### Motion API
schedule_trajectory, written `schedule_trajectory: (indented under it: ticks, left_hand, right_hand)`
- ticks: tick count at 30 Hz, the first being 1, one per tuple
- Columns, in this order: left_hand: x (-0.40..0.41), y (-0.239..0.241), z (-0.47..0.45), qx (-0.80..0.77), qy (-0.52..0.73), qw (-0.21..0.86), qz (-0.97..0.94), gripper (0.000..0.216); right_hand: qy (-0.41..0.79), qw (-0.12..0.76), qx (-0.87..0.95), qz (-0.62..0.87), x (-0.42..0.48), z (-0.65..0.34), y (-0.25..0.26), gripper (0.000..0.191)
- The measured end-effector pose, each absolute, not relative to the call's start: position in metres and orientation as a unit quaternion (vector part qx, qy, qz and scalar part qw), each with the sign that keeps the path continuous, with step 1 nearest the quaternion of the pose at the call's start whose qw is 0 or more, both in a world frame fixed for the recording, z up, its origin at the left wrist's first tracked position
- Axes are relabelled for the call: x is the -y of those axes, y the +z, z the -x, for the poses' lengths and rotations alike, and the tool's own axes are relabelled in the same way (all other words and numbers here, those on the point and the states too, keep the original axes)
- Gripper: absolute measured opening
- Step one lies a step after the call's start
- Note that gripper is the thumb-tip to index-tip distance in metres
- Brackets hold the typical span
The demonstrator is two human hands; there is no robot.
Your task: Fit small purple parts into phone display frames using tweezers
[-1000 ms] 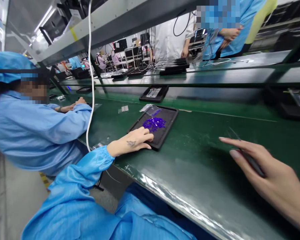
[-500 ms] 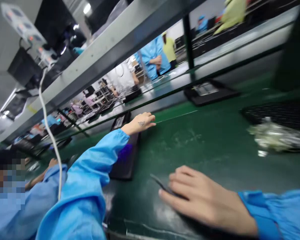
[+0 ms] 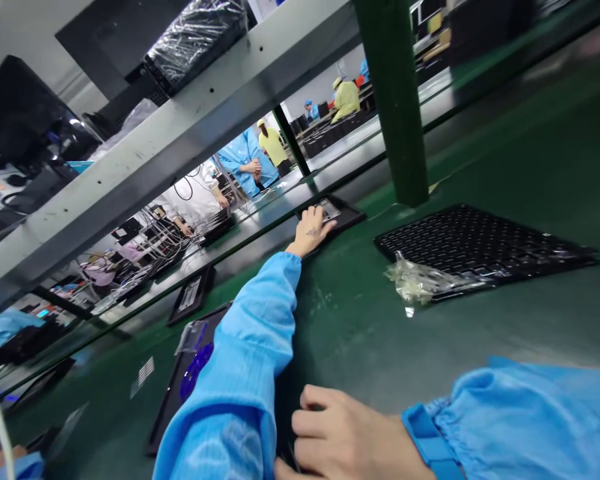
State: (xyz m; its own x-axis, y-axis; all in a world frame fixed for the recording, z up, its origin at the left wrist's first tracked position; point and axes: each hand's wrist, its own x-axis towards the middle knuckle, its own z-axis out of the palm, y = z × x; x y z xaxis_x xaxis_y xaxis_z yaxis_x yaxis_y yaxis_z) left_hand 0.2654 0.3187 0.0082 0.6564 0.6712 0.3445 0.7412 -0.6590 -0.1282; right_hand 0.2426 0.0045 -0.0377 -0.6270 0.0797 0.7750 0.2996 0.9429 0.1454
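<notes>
My left hand (image 3: 311,232) is stretched far forward, its fingers bent over the near left part of a black tray-like frame (image 3: 347,215) with a pale metallic insert. Its fingertips are partly hidden, but they look closed on the frame's edge. Low in the picture, my right hand (image 3: 345,430) is curled near the bench edge around a thin dark tool, mostly hidden now. Under my left forearm lies a black panel (image 3: 173,407) with a shiny blue-purple patch and a clear film on it.
Black keyboard-like panels (image 3: 460,240) with a crumpled clear bag (image 3: 420,280) lie on the green bench (image 3: 360,333) to the right. A green post (image 3: 395,100) and an overhead grey beam (image 3: 180,113) frame the reach. Another black frame (image 3: 193,293) sits left; a co-worker's sleeve (image 3: 27,467) shows lower left.
My view has swung to the right. My left hand has gone from above the bare bench to the black frame. My right hand has drawn in towards the bottom edge, fingers more curled.
</notes>
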Motion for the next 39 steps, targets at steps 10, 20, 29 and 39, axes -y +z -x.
schedule_trajectory:
  ticks: [10,20,29,39]
  left_hand:
    - [-0.299,0.018,-0.230,0.325,-0.050,0.166,0.930,0.033]
    - [-0.139,0.030,-0.071,0.298,-0.011,0.146,0.943,0.019]
    - [0.045,-0.007,0.004,0.226,-0.041,0.102,0.968,0.015]
    - [-0.005,0.008,-0.017,0.250,-0.081,0.018,0.965,0.017]
  right_hand:
    - [-0.142,0.381,0.897,0.172,-0.011,-0.248,-0.028,0.017]
    - [0.006,0.519,0.846,0.124,-0.015,-0.260,0.008,0.020]
    - [0.281,0.627,0.594,0.419,-0.064,-0.259,0.035,0.021]
    - [0.400,0.541,0.586,0.451,-0.098,-0.234,0.001,0.037]
